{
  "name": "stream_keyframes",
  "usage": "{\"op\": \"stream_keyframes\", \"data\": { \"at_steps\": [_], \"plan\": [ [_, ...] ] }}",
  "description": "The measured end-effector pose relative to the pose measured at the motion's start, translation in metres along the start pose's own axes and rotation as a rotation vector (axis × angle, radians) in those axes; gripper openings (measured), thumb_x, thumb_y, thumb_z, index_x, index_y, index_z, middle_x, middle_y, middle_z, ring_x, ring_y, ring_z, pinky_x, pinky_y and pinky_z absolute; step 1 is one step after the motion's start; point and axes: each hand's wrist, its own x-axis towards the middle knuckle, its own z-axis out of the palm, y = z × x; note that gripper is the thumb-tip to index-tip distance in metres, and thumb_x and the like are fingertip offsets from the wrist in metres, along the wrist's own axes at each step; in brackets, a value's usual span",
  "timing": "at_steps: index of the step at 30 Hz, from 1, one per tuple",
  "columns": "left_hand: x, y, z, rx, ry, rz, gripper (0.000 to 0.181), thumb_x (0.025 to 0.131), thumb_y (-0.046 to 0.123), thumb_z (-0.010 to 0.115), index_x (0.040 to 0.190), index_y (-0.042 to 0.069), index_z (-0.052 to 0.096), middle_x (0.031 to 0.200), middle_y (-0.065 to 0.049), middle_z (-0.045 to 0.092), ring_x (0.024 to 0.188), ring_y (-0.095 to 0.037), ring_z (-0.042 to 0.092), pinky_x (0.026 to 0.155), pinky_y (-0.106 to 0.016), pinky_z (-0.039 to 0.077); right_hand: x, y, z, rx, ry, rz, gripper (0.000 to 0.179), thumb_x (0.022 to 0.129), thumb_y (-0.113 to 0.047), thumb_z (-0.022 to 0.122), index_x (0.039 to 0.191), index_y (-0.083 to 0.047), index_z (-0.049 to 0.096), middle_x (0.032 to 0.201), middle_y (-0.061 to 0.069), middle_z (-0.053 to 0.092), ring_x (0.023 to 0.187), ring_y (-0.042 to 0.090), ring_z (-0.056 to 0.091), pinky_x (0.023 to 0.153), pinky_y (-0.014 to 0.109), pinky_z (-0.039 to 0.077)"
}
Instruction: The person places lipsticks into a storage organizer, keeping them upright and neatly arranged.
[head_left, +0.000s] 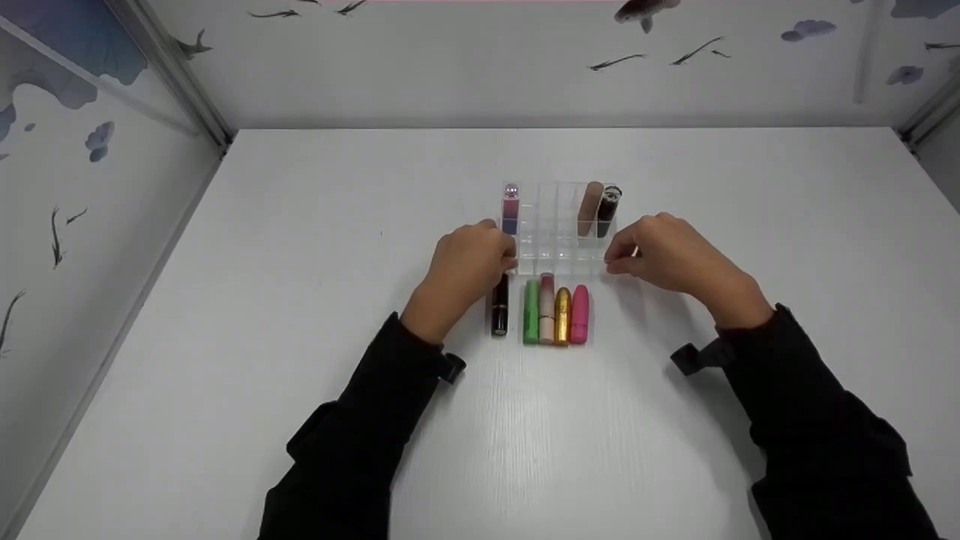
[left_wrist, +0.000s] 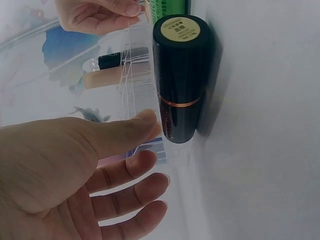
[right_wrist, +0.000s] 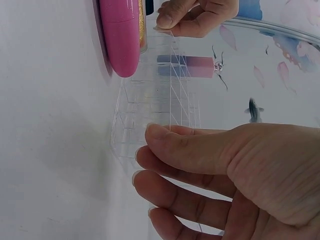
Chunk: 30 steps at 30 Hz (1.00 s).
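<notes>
A clear lipstick organizer [head_left: 547,251] with several compartments stands mid-table. My left hand [head_left: 472,259] pinches its near left corner between thumb and index finger; the other fingers [left_wrist: 132,197] are loosely bent. At the near right corner my right hand [head_left: 664,251] pinches the wall the same way. In the back row, a pink-and-blue tube [head_left: 511,208] stands at the left end, with a tan tube [head_left: 590,208] and a black tube [head_left: 608,211] at the right end. A black lipstick [left_wrist: 182,75] lies on the table just below my left hand.
In front of the organizer lie a green tube [head_left: 531,312], a pale tube with a rosy cap [head_left: 547,309], a gold tube [head_left: 562,316] and a bright pink tube [head_left: 580,315]. Patterned white panels [head_left: 450,67] border the white table [head_left: 300,300] at the back and left.
</notes>
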Motion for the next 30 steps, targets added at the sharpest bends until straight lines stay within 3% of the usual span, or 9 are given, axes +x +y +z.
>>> {"op": "stream_keyframes", "data": {
  "at_steps": [18, 25, 30],
  "plan": [
    [-0.001, -0.001, -0.001, -0.011, -0.042, 0.016, 0.017, 0.090, 0.029, 0.063, 0.096, 0.015, 0.071, 0.087, -0.001, 0.064, 0.075, -0.015, 0.058, 0.063, -0.030, 0.048, 0.000, 0.001, 0.002, 0.009, -0.021, 0.020, 0.005, 0.080, -0.010, 0.074, 0.083, -0.014, 0.075, 0.080, -0.001, 0.071, 0.068, 0.013, 0.055, 0.063, 0.029, 0.042],
    [-0.003, -0.003, -0.006, -0.012, -0.001, -0.009, 0.027, 0.088, 0.033, 0.066, 0.104, 0.011, 0.065, 0.097, -0.004, 0.066, 0.082, -0.017, 0.062, 0.069, -0.032, 0.051, 0.000, 0.000, 0.001, -0.001, 0.000, 0.002, 0.005, 0.079, -0.010, 0.074, 0.083, -0.014, 0.075, 0.080, 0.000, 0.072, 0.068, 0.014, 0.056, 0.063, 0.029, 0.042],
    [-0.005, -0.004, -0.013, -0.011, 0.023, -0.058, 0.038, 0.086, 0.042, 0.066, 0.105, 0.009, 0.060, 0.094, -0.004, 0.066, 0.075, -0.015, 0.058, 0.065, -0.029, 0.050, -0.001, -0.001, 0.000, -0.005, 0.012, -0.014, 0.005, 0.080, -0.010, 0.074, 0.082, -0.013, 0.075, 0.080, 0.000, 0.072, 0.067, 0.013, 0.055, 0.063, 0.029, 0.041]
  ]
}}
